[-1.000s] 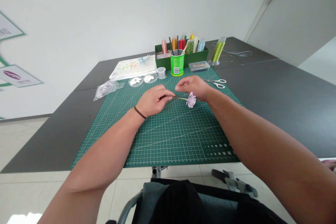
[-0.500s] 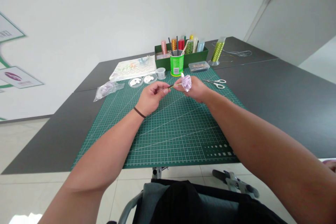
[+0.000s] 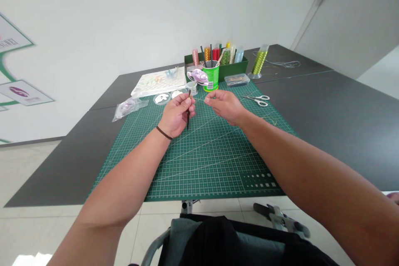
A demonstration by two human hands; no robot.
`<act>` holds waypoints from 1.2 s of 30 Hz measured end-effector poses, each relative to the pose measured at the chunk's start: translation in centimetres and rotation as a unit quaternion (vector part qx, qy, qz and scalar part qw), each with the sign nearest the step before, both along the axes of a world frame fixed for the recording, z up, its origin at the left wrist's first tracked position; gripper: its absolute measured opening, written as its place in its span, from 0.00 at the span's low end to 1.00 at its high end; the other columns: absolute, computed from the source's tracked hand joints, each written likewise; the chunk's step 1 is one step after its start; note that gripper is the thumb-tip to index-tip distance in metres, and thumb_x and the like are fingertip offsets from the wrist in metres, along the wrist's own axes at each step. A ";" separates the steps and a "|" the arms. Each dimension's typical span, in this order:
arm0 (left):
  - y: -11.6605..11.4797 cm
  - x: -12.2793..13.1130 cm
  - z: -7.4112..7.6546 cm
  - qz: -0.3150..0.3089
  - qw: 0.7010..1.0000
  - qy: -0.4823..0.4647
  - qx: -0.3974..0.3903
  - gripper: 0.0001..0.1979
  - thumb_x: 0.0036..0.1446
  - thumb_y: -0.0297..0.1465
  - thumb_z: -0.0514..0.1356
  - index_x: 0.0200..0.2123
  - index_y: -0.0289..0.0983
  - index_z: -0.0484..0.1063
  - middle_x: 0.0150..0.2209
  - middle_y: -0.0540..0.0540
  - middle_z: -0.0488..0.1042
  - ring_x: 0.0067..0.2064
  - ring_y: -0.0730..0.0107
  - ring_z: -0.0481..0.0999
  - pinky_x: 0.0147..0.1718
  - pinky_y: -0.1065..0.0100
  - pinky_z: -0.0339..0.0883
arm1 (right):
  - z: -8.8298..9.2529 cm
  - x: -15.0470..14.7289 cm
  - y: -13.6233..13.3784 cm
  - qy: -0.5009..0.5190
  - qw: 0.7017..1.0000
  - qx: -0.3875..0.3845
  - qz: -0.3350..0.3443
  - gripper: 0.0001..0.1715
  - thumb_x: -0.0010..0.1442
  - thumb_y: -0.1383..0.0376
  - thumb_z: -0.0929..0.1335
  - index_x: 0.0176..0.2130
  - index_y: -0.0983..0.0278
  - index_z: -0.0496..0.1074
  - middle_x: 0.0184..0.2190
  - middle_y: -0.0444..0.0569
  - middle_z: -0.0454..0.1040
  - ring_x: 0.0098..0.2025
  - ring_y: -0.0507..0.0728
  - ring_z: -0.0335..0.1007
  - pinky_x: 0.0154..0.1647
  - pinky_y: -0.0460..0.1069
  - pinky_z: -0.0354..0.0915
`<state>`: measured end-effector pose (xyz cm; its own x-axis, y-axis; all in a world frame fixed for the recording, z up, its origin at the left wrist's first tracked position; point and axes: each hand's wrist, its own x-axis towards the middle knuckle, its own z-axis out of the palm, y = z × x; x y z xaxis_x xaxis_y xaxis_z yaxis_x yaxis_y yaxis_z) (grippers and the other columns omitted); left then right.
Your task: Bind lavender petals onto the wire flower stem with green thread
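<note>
Green cutting mat (image 3: 199,166) below; left fingers (image 3: 186,102) pinch dark stick (image 3: 188,118); right fingers (image 3: 215,99) empty.

Place: craft workroom
Furniture: dark desk (image 3: 327,133) under a green cutting mat (image 3: 199,166)
Supplies: green wire spool (image 3: 258,62), scissors (image 3: 257,99), lilac fabric flower (image 3: 198,77), green box (image 3: 240,65) of craft materials
Room: white wall (image 3: 124,16) with posters (image 3: 26,93), tiled floor (image 3: 152,232)
</note>
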<state>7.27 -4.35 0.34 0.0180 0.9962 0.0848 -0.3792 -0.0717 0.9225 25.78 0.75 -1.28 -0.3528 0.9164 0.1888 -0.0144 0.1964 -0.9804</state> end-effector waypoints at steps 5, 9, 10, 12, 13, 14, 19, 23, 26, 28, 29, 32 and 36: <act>0.0 0.0 0.5 0.024 0.999 -0.017 -0.028 0.06 0.65 0.25 0.65 0.36 0.38 0.73 0.31 0.54 0.73 0.28 0.80 0.71 0.30 0.76 0.71 | 0.5 -0.5 -1.0 0.068 0.996 -0.030 0.042 0.23 0.55 0.49 0.79 0.34 0.58 0.69 0.16 0.32 0.54 0.19 0.47 0.45 0.21 0.47 0.42; -0.1 0.1 0.6 0.024 0.999 -0.007 -0.030 0.06 0.66 0.24 0.65 0.35 0.37 0.72 0.31 0.53 0.73 0.30 0.80 0.72 0.38 0.73 0.76 | 0.6 -0.6 -1.3 0.096 0.992 -0.059 0.062 0.24 0.55 0.49 0.80 0.34 0.57 0.67 0.15 0.30 0.51 0.17 0.47 0.44 0.20 0.47 0.41; -0.1 0.1 0.6 0.023 0.999 -0.004 -0.027 0.07 0.67 0.24 0.65 0.35 0.37 0.72 0.31 0.53 0.73 0.30 0.80 0.73 0.39 0.72 0.76 | 0.6 -0.6 -1.3 0.100 0.991 -0.063 0.062 0.25 0.55 0.49 0.80 0.33 0.58 0.67 0.15 0.30 0.51 0.17 0.47 0.44 0.20 0.47 0.41; -0.1 0.1 0.6 0.023 0.999 -0.004 -0.023 0.08 0.67 0.24 0.64 0.34 0.37 0.72 0.31 0.53 0.73 0.31 0.80 0.73 0.42 0.71 0.77 | 0.5 -0.7 -1.2 0.106 0.990 -0.067 0.060 0.24 0.56 0.50 0.80 0.33 0.58 0.67 0.15 0.30 0.52 0.17 0.47 0.44 0.20 0.47 0.42; -0.1 0.1 0.6 0.024 0.999 -0.006 -0.023 0.08 0.68 0.23 0.63 0.34 0.37 0.71 0.31 0.52 0.73 0.31 0.80 0.74 0.43 0.71 0.77 | 0.4 -0.7 -1.1 0.108 0.990 -0.068 0.057 0.23 0.57 0.51 0.80 0.32 0.59 0.68 0.15 0.30 0.53 0.17 0.46 0.44 0.20 0.47 0.42; -0.1 0.1 0.6 0.025 0.999 -0.011 -0.025 0.09 0.69 0.23 0.62 0.34 0.37 0.71 0.31 0.52 0.73 0.31 0.80 0.74 0.43 0.71 0.77 | 0.3 -0.8 -1.0 0.109 0.990 -0.069 0.051 0.21 0.58 0.53 0.79 0.32 0.59 0.68 0.15 0.31 0.54 0.17 0.46 0.44 0.20 0.46 0.42; -0.2 0.4 0.7 0.024 0.998 -0.035 -0.050 0.09 0.69 0.21 0.60 0.34 0.36 0.72 0.30 0.52 0.73 0.31 0.80 0.74 0.41 0.71 0.76 | -0.2 -1.1 -0.6 0.093 0.992 -0.086 0.018 0.15 0.63 0.61 0.77 0.31 0.60 0.69 0.15 0.33 0.58 0.18 0.47 0.49 0.21 0.45 0.49; -0.4 0.6 0.9 0.009 0.994 -0.078 -0.081 0.12 0.71 0.19 0.57 0.34 0.35 0.73 0.30 0.52 0.73 0.30 0.80 0.74 0.40 0.71 0.77 | -0.5 -1.2 0.2 0.048 0.996 -0.076 -0.024 0.11 0.66 0.65 0.73 0.31 0.61 0.71 0.17 0.36 0.64 0.21 0.50 0.58 0.26 0.46 0.59; -0.6 0.6 0.9 -0.004 0.992 -0.086 -0.089 0.14 0.71 0.19 0.56 0.33 0.35 0.74 0.29 0.52 0.74 0.30 0.79 0.75 0.43 0.69 0.78 | -0.7 -0.8 1.0 0.000 0.993 -0.044 -0.109 0.10 0.69 0.68 0.68 0.33 0.61 0.73 0.26 0.43 0.72 0.30 0.53 0.68 0.37 0.49 0.67; -0.7 0.7 1.0 -0.014 0.992 -0.085 -0.094 0.14 0.71 0.19 0.56 0.33 0.35 0.74 0.29 0.51 0.74 0.30 0.79 0.75 0.45 0.67 0.79 | -0.8 -0.4 1.5 -0.060 0.979 0.027 -0.192 0.09 0.69 0.67 0.67 0.35 0.62 0.75 0.35 0.49 0.78 0.39 0.56 0.73 0.45 0.53 0.70; -0.7 0.8 1.0 -0.019 0.991 -0.088 -0.100 0.14 0.71 0.19 0.56 0.33 0.34 0.75 0.29 0.51 0.74 0.30 0.79 0.75 0.45 0.67 0.80 | -0.9 -0.2 1.6 -0.087 0.967 0.073 -0.229 0.09 0.68 0.66 0.68 0.36 0.62 0.76 0.39 0.51 0.79 0.44 0.59 0.74 0.49 0.55 0.70; -1.0 1.1 1.1 -0.033 0.987 -0.107 -0.119 0.16 0.72 0.18 0.54 0.32 0.33 0.75 0.28 0.52 0.74 0.29 0.81 0.75 0.44 0.69 0.80 | -1.0 -0.2 1.4 -0.086 0.952 0.156 -0.248 0.06 0.66 0.64 0.70 0.38 0.62 0.79 0.44 0.53 0.80 0.49 0.60 0.74 0.54 0.56 0.69; -1.4 1.6 1.1 -0.051 0.983 -0.119 -0.130 0.17 0.73 0.18 0.53 0.33 0.31 0.77 0.27 0.51 0.74 0.28 0.80 0.75 0.44 0.69 0.81 | -1.4 -1.0 0.8 0.052 0.990 0.072 -0.112 0.11 0.64 0.56 0.75 0.37 0.61 0.81 0.32 0.44 0.77 0.34 0.53 0.67 0.41 0.52 0.68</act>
